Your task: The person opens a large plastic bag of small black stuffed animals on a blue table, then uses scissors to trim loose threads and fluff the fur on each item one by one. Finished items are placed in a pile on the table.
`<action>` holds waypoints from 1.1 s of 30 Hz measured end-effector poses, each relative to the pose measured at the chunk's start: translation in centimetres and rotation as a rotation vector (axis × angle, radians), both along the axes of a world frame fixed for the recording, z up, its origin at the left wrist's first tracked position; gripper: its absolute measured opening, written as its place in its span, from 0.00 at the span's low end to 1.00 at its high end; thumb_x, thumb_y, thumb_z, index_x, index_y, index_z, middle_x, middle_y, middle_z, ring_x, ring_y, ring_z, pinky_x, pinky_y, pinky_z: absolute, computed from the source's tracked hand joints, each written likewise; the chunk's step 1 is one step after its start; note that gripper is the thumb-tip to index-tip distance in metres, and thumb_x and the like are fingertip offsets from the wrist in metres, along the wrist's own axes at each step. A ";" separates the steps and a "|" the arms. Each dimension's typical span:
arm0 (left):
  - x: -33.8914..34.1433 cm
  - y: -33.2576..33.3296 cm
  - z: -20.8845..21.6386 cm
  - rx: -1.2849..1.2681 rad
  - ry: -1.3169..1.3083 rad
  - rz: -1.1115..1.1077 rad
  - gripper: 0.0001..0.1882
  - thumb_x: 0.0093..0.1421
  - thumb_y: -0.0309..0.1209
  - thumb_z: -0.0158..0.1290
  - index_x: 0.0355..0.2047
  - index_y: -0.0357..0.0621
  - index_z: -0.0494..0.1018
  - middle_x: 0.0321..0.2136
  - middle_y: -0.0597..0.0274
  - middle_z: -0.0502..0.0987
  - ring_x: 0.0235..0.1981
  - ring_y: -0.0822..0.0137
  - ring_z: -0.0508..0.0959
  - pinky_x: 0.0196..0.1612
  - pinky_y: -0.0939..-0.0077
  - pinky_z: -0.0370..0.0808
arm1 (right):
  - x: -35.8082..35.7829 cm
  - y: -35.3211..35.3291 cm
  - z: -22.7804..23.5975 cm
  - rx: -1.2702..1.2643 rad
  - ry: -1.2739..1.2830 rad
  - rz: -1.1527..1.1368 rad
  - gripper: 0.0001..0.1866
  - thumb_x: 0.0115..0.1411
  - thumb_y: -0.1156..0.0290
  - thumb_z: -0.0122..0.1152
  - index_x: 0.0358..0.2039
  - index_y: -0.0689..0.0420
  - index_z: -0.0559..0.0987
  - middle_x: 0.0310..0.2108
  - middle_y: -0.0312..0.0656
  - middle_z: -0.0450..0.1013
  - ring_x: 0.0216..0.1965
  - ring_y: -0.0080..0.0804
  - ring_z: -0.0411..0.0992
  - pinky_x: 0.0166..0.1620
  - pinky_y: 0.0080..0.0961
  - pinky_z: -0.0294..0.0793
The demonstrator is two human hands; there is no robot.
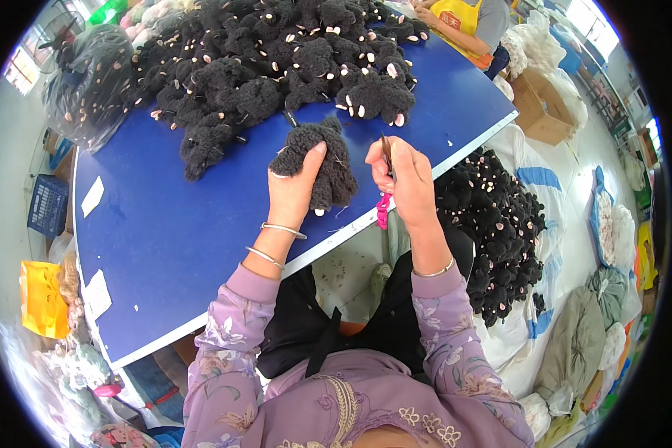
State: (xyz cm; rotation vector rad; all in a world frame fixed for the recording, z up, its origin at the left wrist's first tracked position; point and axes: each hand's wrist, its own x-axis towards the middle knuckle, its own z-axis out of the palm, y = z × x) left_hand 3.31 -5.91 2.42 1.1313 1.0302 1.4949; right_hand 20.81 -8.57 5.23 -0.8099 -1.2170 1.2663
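Observation:
My left hand [293, 188] is closed round a small black plush toy [334, 168] with a fuzzy coat, held above the table near its front edge. A short dark tab sticks up from the toy, pale bits show at its edges, and loose threads hang from it. To the right, my right hand [412, 179] is closed on a pair of small scissors [386, 152] with the dark points upward, apart from the toy. A bright pink tie [383, 212] dangles below that hand. Its handles are mostly hidden by my fingers.
A large heap of black plush toys [239, 75] covers the far part of the blue table [179, 231]. More toys [493, 224] lie in a white sack at my right. A person in a yellow apron [459, 19] works across the table. A cardboard box [541, 108] stands beyond the right edge.

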 end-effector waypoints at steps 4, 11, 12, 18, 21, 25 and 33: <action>-0.1 0.0 -0.3 -0.009 -0.008 -0.004 0.13 0.59 0.33 0.59 0.36 0.33 0.77 0.32 0.64 0.80 0.33 0.76 0.76 0.38 0.77 0.75 | -1.5 -0.2 0.3 0.309 -0.531 -0.208 0.08 0.54 0.73 0.66 0.33 0.60 0.77 0.27 0.34 0.68 0.25 0.20 0.67 0.28 0.18 0.65; 0.1 -0.2 -0.2 -0.014 0.004 -0.038 0.13 0.59 0.32 0.59 0.37 0.33 0.77 0.32 0.64 0.80 0.33 0.76 0.76 0.38 0.78 0.75 | -1.3 0.5 -1.2 0.145 -0.440 -0.241 0.07 0.60 0.73 0.59 0.33 0.64 0.76 0.24 0.36 0.70 0.26 0.24 0.69 0.32 0.22 0.70; 0.0 -0.2 -0.2 -0.020 -0.029 -0.039 0.13 0.60 0.32 0.59 0.37 0.33 0.77 0.33 0.64 0.80 0.33 0.76 0.76 0.38 0.78 0.75 | -0.6 0.3 -0.1 -0.037 -0.206 -0.117 0.09 0.62 0.70 0.57 0.29 0.63 0.75 0.21 0.31 0.66 0.23 0.17 0.64 0.27 0.17 0.65; 0.2 0.2 -0.3 -0.074 -0.182 -0.051 0.12 0.60 0.32 0.58 0.39 0.34 0.77 0.34 0.64 0.79 0.33 0.75 0.77 0.37 0.78 0.75 | 2.2 0.5 0.4 -0.113 -0.132 -0.057 0.13 0.63 0.65 0.57 0.27 0.61 0.74 0.18 0.29 0.63 0.19 0.13 0.57 0.22 0.14 0.55; 0.0 0.0 -0.1 -0.097 -0.155 -0.070 0.14 0.60 0.32 0.59 0.42 0.37 0.75 0.36 0.62 0.78 0.36 0.73 0.77 0.40 0.77 0.75 | 1.5 0.5 -0.2 0.081 -0.524 -0.129 0.14 0.63 0.63 0.58 0.31 0.64 0.75 0.22 0.37 0.69 0.23 0.19 0.63 0.27 0.22 0.63; -0.2 0.1 -0.1 -0.092 -0.160 -0.058 0.14 0.60 0.33 0.59 0.42 0.37 0.75 0.36 0.63 0.78 0.35 0.73 0.77 0.39 0.77 0.75 | 0.0 -0.1 0.1 0.176 -0.646 -0.080 0.15 0.59 0.64 0.62 0.30 0.65 0.75 0.23 0.42 0.68 0.24 0.26 0.65 0.29 0.27 0.66; 0.2 0.1 -0.2 -0.041 -0.120 -0.027 0.12 0.60 0.32 0.59 0.39 0.35 0.77 0.34 0.63 0.80 0.34 0.75 0.77 0.38 0.78 0.76 | -0.7 0.1 -0.4 0.189 -0.820 -0.204 0.15 0.54 0.64 0.66 0.29 0.65 0.76 0.24 0.44 0.70 0.22 0.36 0.67 0.28 0.31 0.66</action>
